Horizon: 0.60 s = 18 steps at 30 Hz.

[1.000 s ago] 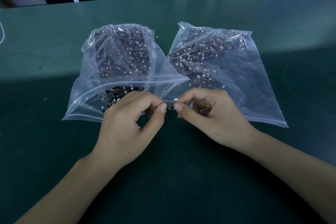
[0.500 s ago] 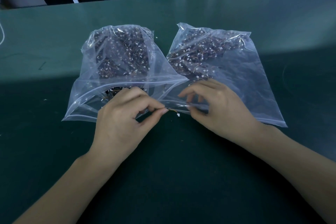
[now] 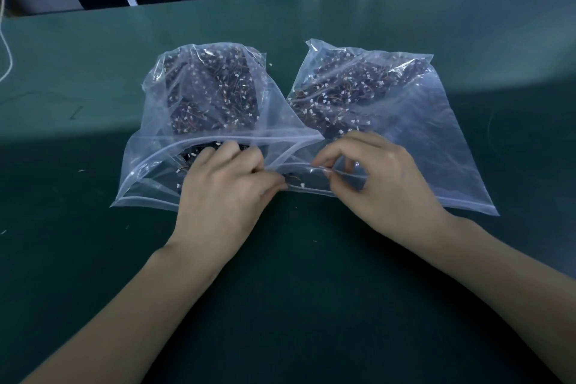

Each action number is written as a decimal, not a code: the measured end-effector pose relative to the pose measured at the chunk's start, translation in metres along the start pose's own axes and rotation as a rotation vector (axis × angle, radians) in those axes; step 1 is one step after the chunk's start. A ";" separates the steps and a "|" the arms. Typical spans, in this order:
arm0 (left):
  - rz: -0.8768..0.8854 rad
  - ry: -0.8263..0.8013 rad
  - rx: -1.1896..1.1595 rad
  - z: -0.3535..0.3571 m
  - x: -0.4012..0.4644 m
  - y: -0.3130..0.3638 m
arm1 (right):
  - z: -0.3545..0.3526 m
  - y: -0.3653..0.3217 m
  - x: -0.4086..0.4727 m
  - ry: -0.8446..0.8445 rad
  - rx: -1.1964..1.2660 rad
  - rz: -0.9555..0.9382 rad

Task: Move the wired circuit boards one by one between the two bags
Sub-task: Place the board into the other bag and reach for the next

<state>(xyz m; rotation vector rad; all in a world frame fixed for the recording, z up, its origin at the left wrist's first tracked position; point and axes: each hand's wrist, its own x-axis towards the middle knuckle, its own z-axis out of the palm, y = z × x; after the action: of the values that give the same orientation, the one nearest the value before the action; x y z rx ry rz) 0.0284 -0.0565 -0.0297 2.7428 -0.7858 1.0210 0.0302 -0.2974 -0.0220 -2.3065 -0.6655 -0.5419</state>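
One circuit board (image 3: 294, 179) lies at the mouth of the right bag (image 3: 405, 121), pinched by the left hand (image 3: 224, 193). The right hand (image 3: 380, 184) fingers pinch that bag's upper lip, holding it open. Judged light, stiff and fragile with snag-prone wires; best taken by board edges. Both bags, left bag (image 3: 199, 97) included, hold many boards at the worktop (image 3: 311, 305) centre.

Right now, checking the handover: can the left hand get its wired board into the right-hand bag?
Probably yes: the right hand pinches the right bag mouth up, and the left hand holds the board at that opening.
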 end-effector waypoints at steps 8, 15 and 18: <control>-0.205 -0.012 -0.200 -0.008 -0.004 0.006 | -0.001 -0.001 -0.001 -0.031 0.020 0.028; -0.369 -0.060 -0.060 -0.012 -0.016 -0.025 | 0.003 0.001 -0.002 -0.086 0.000 0.039; -0.396 -0.181 -0.060 -0.009 -0.018 -0.032 | 0.005 0.000 -0.002 -0.090 -0.019 0.030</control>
<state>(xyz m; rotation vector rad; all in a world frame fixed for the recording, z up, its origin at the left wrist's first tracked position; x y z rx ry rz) 0.0279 -0.0185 -0.0316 2.8025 -0.2630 0.6663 0.0293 -0.2946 -0.0268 -2.3660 -0.6697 -0.4336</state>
